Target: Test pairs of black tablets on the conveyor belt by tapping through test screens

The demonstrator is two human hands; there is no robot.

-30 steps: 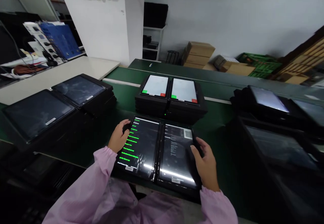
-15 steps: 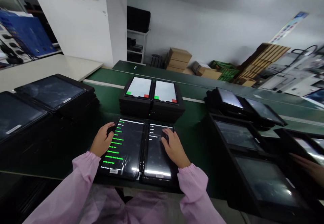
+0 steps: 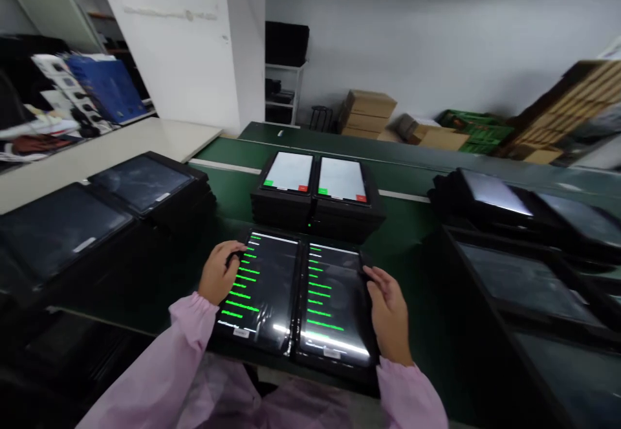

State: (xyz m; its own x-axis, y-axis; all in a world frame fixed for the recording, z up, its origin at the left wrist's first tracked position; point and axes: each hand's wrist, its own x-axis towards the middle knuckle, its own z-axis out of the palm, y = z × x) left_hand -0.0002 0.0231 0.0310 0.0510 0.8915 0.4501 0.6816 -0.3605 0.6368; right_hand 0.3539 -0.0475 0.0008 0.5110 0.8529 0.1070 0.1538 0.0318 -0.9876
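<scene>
Head view: at your far left, two dark-screened tablets (image 3: 140, 182) top black stacks on the green bench (image 3: 233, 191). Next comes your left hand (image 3: 217, 275), thumb and index finger slightly parted at the left edge of the left tablet (image 3: 272, 286); you cannot tell from here whether they grip it. That tablet lies in front of you, its dark screen lined with green text. Beyond, near the middle, two white-screened tablets (image 3: 340, 176) with green and red corners cap a pair of black stacks. Just beside the left tablet lies the right tablet (image 3: 334, 286), also showing green lines. Your right hand (image 3: 391, 316) is at its right edge, fingers bent; whether they grip cannot be told. Farther right sit more dark tablets (image 3: 526, 280).
</scene>
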